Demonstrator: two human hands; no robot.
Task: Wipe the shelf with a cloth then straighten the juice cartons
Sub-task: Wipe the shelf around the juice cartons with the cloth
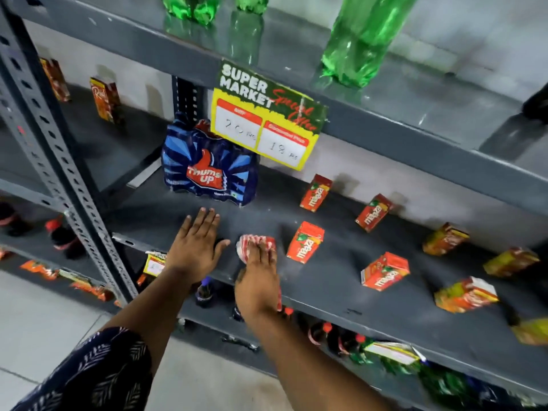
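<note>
A grey metal shelf (326, 280) runs across the middle of the head view. My right hand (257, 283) presses a red-and-white cloth (252, 243) flat onto its front left part. My left hand (194, 246) lies open, palm down, on the shelf just left of the cloth. Several red juice cartons stand scattered at odd angles to the right: one (305, 242) close to the cloth, another (315, 192) behind it, a third (374, 212) farther right, and one (385, 271) lying tilted. More orange-yellow cartons (467, 295) sit askew toward the right end.
A blue shrink-wrapped pack of bottles (207, 170) stands at the back left of the shelf. A yellow price sign (267, 117) hangs from the shelf above, where green bottles (364, 40) stand. A perforated upright post (59, 173) is at left. Dark bottles (326, 333) fill the lower shelf.
</note>
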